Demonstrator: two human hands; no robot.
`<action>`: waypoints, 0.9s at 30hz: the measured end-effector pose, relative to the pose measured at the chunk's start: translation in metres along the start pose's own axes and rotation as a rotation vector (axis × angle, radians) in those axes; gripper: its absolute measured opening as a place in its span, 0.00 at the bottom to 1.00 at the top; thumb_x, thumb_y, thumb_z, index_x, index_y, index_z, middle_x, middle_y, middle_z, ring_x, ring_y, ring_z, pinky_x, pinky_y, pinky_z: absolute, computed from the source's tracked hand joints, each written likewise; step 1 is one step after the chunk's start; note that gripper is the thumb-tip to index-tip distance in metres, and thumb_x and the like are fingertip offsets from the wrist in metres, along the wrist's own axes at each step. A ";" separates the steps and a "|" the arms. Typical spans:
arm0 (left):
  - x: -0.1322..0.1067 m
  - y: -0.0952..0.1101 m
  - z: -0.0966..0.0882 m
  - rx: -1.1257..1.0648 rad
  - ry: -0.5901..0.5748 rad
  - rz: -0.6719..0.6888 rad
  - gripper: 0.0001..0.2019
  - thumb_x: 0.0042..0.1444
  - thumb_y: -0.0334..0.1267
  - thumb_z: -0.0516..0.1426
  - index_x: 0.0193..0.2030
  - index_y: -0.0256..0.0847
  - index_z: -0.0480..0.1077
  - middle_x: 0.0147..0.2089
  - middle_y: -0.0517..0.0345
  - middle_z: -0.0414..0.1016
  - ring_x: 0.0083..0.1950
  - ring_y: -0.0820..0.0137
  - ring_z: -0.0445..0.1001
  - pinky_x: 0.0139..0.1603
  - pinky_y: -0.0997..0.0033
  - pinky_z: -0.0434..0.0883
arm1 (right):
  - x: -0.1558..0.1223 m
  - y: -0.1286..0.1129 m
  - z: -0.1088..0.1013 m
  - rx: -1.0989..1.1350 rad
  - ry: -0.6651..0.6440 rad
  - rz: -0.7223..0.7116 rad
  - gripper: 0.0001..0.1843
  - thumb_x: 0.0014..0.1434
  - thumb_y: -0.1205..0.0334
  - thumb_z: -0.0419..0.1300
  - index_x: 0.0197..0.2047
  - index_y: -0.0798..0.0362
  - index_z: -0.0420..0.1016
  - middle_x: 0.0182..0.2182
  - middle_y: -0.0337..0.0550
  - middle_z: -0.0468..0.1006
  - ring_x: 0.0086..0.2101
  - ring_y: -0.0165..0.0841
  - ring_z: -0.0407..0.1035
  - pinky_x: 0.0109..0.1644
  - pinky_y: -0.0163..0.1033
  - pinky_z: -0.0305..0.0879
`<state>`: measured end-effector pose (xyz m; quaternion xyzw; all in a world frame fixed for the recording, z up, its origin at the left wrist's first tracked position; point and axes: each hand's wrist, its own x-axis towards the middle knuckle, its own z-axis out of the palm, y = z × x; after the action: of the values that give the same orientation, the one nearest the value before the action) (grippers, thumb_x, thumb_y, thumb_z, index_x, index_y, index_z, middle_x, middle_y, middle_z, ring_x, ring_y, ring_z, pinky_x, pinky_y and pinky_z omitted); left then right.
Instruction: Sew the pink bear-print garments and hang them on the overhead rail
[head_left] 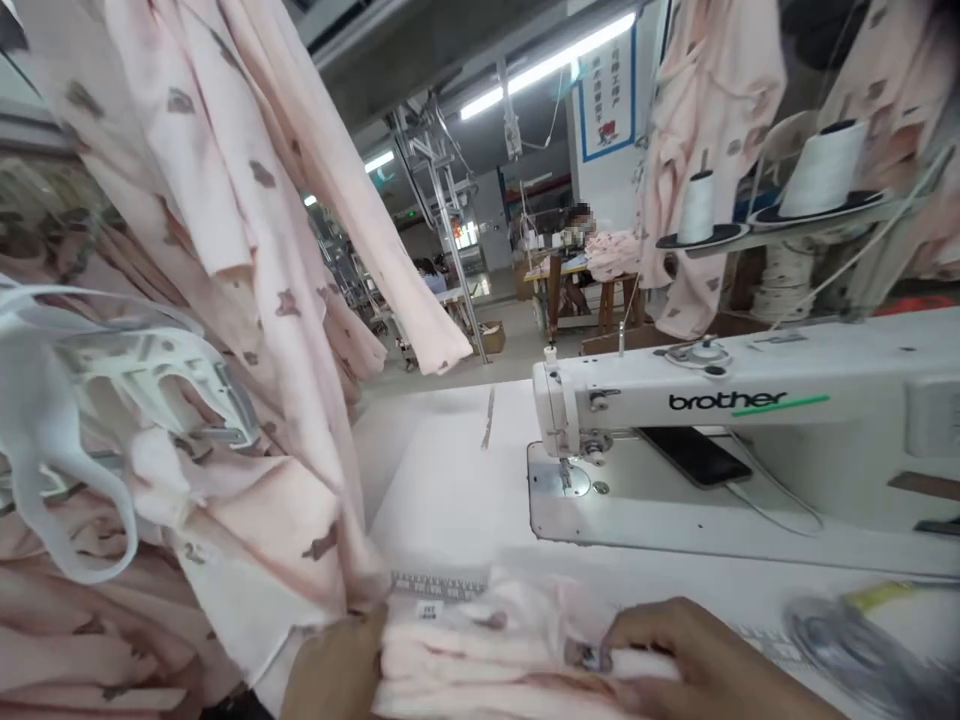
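A folded pink garment with brown printed motifs (465, 665) lies at the front edge of the white sewing table, bunched in layers. My left hand (337, 665) grips its left end, with the fingers partly hidden by blur and cloth. At its right end my right hand (675, 655) is closed, thumb and fingers pinching the cloth beside a small dark-and-light patch (589, 656) too blurred to identify. A small white size label (429, 610) shows on the garment's upper left side. Behind it stands a white Brother sewing machine (720, 400), its needle area beyond my hands.
Pink printed garments (277, 250) hang close on the left, near a white plastic hanger (172, 380). A phone (697, 455) with a cable lies under the machine arm. A blurred clear round object (855, 640) sits at right. Thread cones (821, 170) stand above.
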<state>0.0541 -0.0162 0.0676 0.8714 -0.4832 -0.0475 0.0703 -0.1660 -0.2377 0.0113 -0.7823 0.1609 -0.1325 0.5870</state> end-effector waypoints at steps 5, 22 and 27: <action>0.024 0.047 0.023 -0.177 0.035 0.322 0.27 0.55 0.35 0.48 0.63 0.50 0.52 0.64 0.52 0.55 0.64 0.58 0.53 0.62 0.53 0.55 | 0.004 -0.010 0.004 0.168 0.006 0.097 0.18 0.58 0.47 0.53 0.32 0.54 0.71 0.22 0.36 0.65 0.22 0.29 0.58 0.22 0.29 0.57; 0.050 0.123 0.058 -0.845 -0.046 0.191 0.03 0.54 0.39 0.53 0.36 0.48 0.66 0.40 0.60 0.71 0.42 0.68 0.69 0.41 0.70 0.66 | -0.005 -0.015 -0.008 -0.061 0.160 -0.098 0.11 0.64 0.61 0.50 0.46 0.46 0.70 0.37 0.39 0.71 0.38 0.33 0.66 0.41 0.35 0.62; 0.048 0.115 0.069 -0.969 -0.025 0.026 0.16 0.51 0.40 0.56 0.47 0.53 0.60 0.38 0.60 0.74 0.41 0.67 0.72 0.40 0.68 0.69 | -0.001 -0.016 -0.006 -0.097 0.189 -0.206 0.09 0.61 0.66 0.54 0.44 0.46 0.70 0.46 0.40 0.67 0.46 0.34 0.62 0.48 0.35 0.59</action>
<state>-0.0267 -0.1221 0.0186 0.7316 -0.4170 -0.2766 0.4630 -0.1674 -0.2382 0.0281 -0.8061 0.1407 -0.2573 0.5140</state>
